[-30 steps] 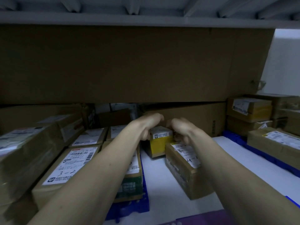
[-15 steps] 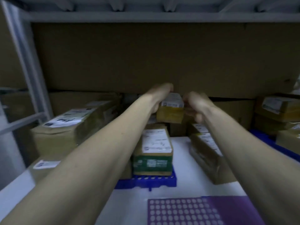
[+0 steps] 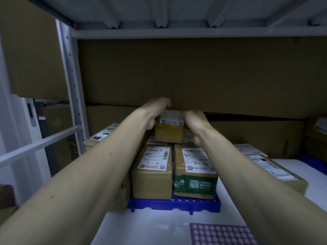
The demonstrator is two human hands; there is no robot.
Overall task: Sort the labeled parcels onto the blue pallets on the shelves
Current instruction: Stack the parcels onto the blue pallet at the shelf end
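Note:
A small yellow-brown parcel [image 3: 169,129] with a white label on top is held between both hands, over the back of the parcels on a blue pallet [image 3: 174,204]. My left hand [image 3: 155,112] grips its left side and top; my right hand [image 3: 195,124] grips its right side. Two labeled parcels stand at the pallet's front: a brown one marked 3-2 [image 3: 152,174] and a brown-and-green one [image 3: 194,175] with a handwritten number. Whether the held parcel rests on those beneath it is unclear.
A large cardboard box [image 3: 194,73] fills the back of the shelf. More labeled parcels lie at left [image 3: 104,137] and right [image 3: 270,167]. A purple dotted mat [image 3: 221,234] lies on the white shelf board in front. A white upright post [image 3: 70,85] stands at left.
Both hands lifted the small parcel from the shelf board and carried it left, over the parcels on the blue pallet. The view turned left with it.

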